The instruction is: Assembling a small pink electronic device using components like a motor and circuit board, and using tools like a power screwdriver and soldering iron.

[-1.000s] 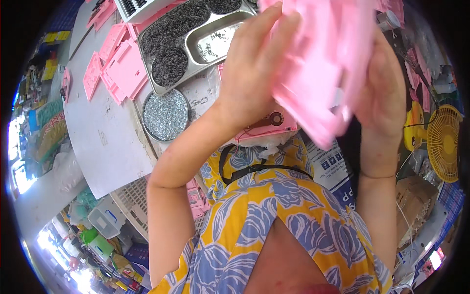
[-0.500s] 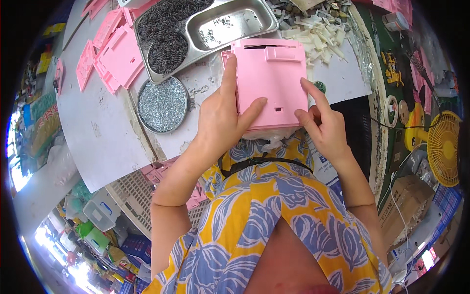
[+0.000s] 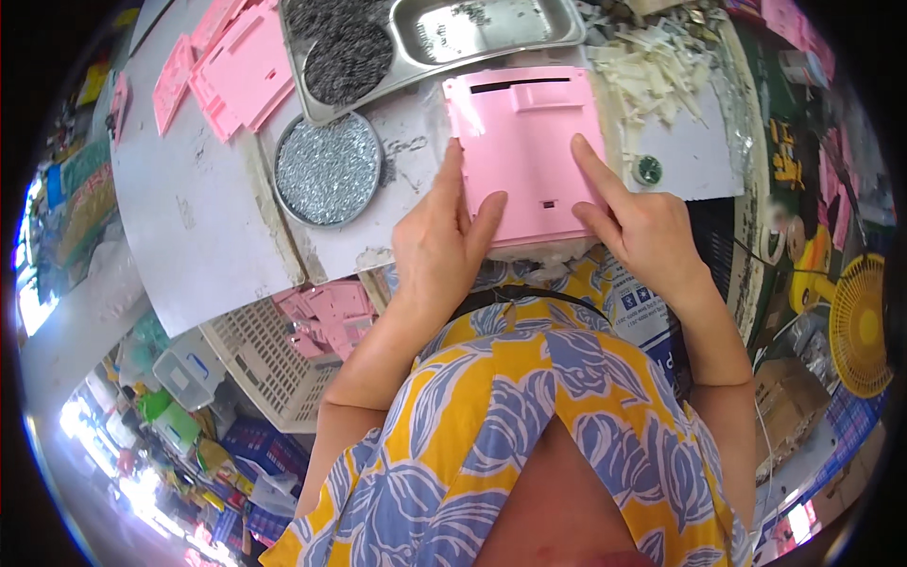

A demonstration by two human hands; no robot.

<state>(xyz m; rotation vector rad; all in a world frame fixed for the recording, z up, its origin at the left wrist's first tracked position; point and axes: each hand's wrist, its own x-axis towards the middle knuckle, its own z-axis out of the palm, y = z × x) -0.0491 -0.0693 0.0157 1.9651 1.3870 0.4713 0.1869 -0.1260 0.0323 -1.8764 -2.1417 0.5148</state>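
A flat, nearly square pink plastic cover [image 3: 529, 161] lies face up at the table's front edge, with a long slot and a raised ledge at its far end and a small dark hole near its near end. My left hand [image 3: 439, 231] grips its left side, the thumb over the top face and the index finger along the edge. On the right side, my right hand [image 3: 652, 227] holds it with index finger and thumb on the face; the other fingers are curled and partly hidden. Beneath the near edge shows some clear plastic film [image 3: 548, 253].
A round dish of small metal pins [image 3: 328, 170] sits left of the cover. Beyond is a steel tray [image 3: 487, 55] with dark springs [image 3: 348, 61]. White plastic parts [image 3: 657, 76] are heaped far right, near a small green round piece [image 3: 647, 170]. Pink panels [image 3: 244, 71] lie far left.
The cover has come down flatter toward the table. My left hand has slid nearer along its edge, and my right index finger has moved further onto its face. The view has shifted slightly.
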